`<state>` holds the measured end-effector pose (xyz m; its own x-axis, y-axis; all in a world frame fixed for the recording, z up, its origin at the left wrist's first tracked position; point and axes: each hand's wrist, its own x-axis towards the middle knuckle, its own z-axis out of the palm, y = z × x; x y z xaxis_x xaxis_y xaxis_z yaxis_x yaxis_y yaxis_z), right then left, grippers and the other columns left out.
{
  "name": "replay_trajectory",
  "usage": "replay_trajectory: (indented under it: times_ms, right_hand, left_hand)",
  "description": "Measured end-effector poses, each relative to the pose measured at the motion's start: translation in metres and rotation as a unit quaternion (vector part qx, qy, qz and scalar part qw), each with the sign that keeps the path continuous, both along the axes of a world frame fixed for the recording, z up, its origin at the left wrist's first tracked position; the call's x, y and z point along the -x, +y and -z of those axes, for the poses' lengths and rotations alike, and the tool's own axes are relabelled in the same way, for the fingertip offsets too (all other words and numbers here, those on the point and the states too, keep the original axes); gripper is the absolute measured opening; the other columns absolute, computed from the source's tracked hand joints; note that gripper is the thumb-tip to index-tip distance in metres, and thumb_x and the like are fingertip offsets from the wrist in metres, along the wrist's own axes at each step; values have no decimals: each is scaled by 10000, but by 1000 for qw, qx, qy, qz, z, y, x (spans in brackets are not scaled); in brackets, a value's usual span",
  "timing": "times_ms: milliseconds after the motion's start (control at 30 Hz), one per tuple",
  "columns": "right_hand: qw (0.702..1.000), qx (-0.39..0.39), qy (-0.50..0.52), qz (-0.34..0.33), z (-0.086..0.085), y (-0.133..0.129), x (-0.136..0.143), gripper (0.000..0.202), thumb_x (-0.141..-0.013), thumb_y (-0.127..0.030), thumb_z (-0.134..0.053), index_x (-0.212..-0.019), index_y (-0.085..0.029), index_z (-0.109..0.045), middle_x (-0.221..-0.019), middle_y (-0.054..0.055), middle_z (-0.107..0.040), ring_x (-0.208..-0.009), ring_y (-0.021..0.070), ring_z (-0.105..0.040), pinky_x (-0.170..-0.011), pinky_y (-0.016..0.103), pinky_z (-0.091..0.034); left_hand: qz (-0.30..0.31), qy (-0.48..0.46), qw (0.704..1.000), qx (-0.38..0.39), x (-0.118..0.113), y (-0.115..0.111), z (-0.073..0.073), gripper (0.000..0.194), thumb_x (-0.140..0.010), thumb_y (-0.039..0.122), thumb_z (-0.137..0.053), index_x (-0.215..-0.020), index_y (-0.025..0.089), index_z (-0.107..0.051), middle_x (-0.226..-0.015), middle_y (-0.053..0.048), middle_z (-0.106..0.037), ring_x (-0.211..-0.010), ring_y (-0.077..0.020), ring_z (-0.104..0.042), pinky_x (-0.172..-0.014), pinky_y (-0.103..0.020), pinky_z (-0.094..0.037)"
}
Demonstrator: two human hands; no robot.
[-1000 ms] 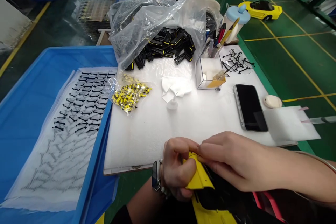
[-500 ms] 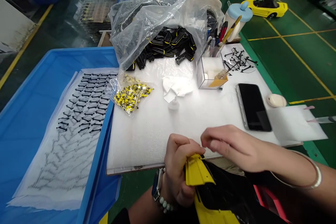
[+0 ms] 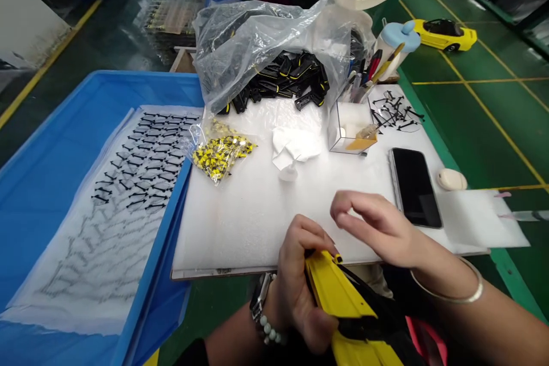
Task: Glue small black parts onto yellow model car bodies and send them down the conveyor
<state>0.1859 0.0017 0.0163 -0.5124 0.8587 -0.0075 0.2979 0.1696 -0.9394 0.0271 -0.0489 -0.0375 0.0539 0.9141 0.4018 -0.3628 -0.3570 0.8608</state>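
Note:
My left hand (image 3: 302, 280) grips a yellow and black model car body (image 3: 337, 286) at the table's near edge, fingers over its far end and thumb along its side. A small black and yellow part (image 3: 338, 258) shows at that end, by my fingertips. My right hand (image 3: 373, 220) hovers above and to the right of the body, apart from it. Its fingers are curled towards the thumb in a pinch, and whatever may be between the tips is hidden. The body's lower part runs out of view.
A blue bin (image 3: 141, 77) with rows of small black parts stands left. On the table are a bag of yellow-black pieces (image 3: 218, 154), dark parts (image 3: 295, 74), a dropper bottle (image 3: 288, 171), a clear box (image 3: 349, 131), a phone (image 3: 415, 186) and loose black parts (image 3: 397, 108).
My right hand has lifted away from the left hand and the car body, and its fingers are more curled. The body has turned slightly, showing more of its yellow side. The view has shifted.

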Motion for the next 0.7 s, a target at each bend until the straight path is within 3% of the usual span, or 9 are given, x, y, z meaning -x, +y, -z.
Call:
replay_trajectory:
  times_ms: [100,200,400,500,700]
  right_hand:
    - [990,-3,-22,-136,-15,-8,-11,238,-1012,-276,-373,-818,-182,-475,-752,8,-491,-686,111,-459,-626,245,-378]
    - [976,-32,-77,-200,-23,-8,-12,251,-1017,-248,-336,-807,-184,-456,-758,18,-483,-712,123,-449,-656,254,-382]
    - [958,-89,-143,-233,-32,-5,-3,211,-1002,-196,-331,-843,-191,-470,-738,17,-496,-684,136,-446,-652,270,-378]
    - [947,-135,-179,-231,-35,-7,-1,180,-981,-166,-337,-861,-196,-468,-724,20,-502,-662,147,-441,-615,279,-358]
    - [938,-156,-206,-229,-39,-9,1,136,-933,-106,-368,-864,-203,-433,-729,13,-509,-657,141,-437,-599,259,-363]
  left_hand:
    - [-18,-29,999,16,-4,-1,-4,499,-729,683,-601,-942,242,-503,-822,-14,-442,-751,-185,-493,-594,-320,-395]
    - [-4,-16,1000,24,-5,-1,-8,463,-783,679,-553,-832,228,-458,-789,-18,-434,-742,-187,-475,-586,-326,-387]
    - [1,-16,999,52,-4,-4,-14,501,-786,718,-539,-800,229,-431,-798,-21,-430,-758,-189,-443,-611,-335,-395]
    - [-7,-21,998,56,-5,-5,-13,499,-775,714,-551,-808,231,-427,-790,-20,-434,-732,-185,-442,-583,-332,-383]
    - [-25,-11,999,42,-6,-3,-10,491,-783,718,-513,-837,239,-423,-800,-25,-434,-723,-191,-446,-552,-330,-374]
